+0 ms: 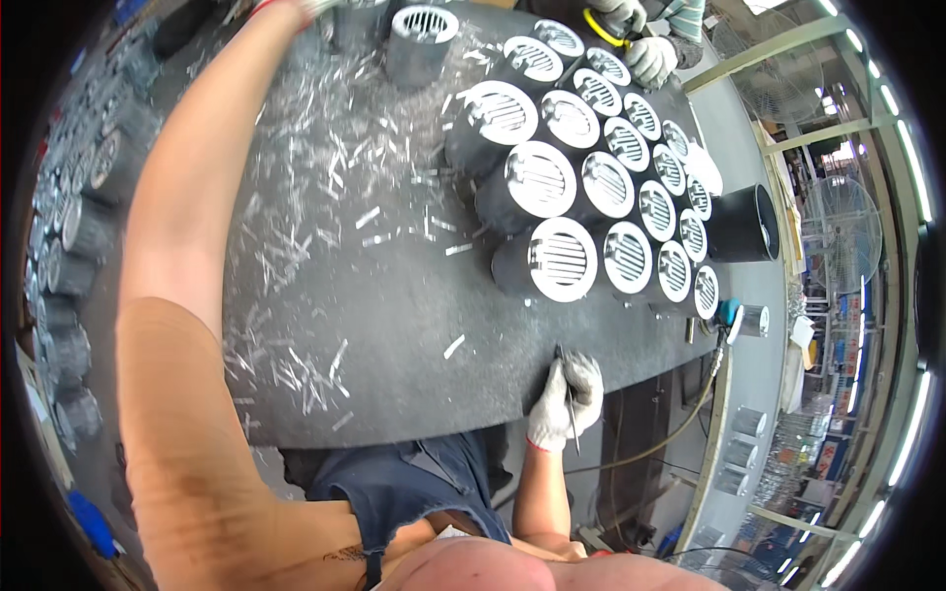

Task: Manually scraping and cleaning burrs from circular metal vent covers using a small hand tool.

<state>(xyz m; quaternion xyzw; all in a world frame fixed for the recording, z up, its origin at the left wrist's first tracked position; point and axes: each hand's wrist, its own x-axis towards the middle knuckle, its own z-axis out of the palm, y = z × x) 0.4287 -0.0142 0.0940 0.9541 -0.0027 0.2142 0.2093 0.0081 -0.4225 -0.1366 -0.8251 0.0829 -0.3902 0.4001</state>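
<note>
Head view. Progress: I find a group of slotted-top cylinders (565,260) standing close together on the dark table (394,394), their slots showing; loose metallic slivers (310,379) litter the surface to their left. I judge the work partway; the number finished or remaining cannot be established.

Grip: my gloved right hand (569,399) is closed around a thin dark tool (573,419), at the table's near edge, apart from the group beyond. My left hand (317,6) is mostly cut off at the upper edge, near another cylinder (361,25); its opening and any contact I cannot tell.
</note>
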